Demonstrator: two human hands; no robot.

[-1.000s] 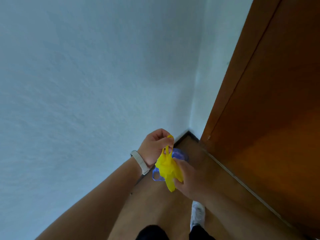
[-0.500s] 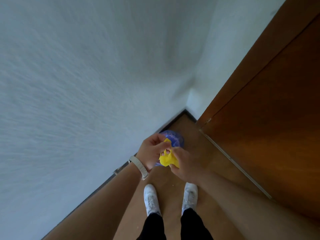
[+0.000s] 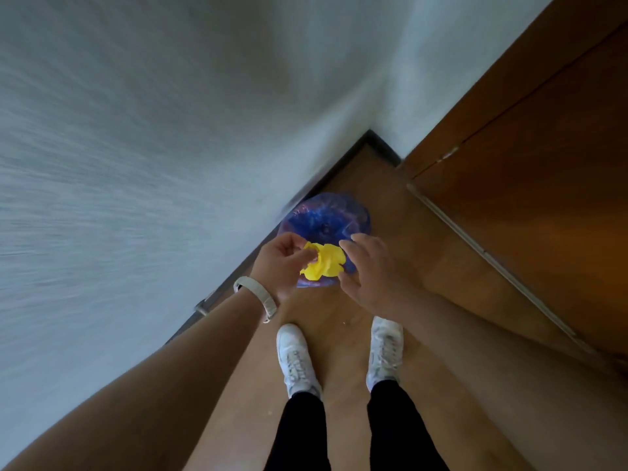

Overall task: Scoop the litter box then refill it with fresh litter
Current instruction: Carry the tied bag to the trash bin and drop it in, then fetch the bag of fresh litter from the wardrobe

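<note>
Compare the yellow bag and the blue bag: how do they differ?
The yellow bag is small and crumpled; the blue bag is wider and spread open. The yellow bag is pinched by the left hand; the blue bag sits on the floor. Both look like thin plastic.

Head view, looking down into a room corner. The left hand (image 3: 283, 263), wearing a pale wristband (image 3: 256, 300), pinches a crumpled yellow plastic bag (image 3: 324, 261) between thumb and curled fingers (image 3: 307, 254); the right hand (image 3: 370, 270) lies against the bag's other edge with its fingers loosely extended, and whether it grips cannot be told. Both hands hang above a round bin lined with blue plastic (image 3: 326, 215), which stands on the wooden floor (image 3: 343, 334) beside the dark skirting (image 3: 346, 161) of the white wall (image 3: 170, 130). Two white shoes (image 3: 295, 358) below black trouser legs (image 3: 295, 433) stand near the bin; a wooden door (image 3: 530, 164) fills the right side.
</note>
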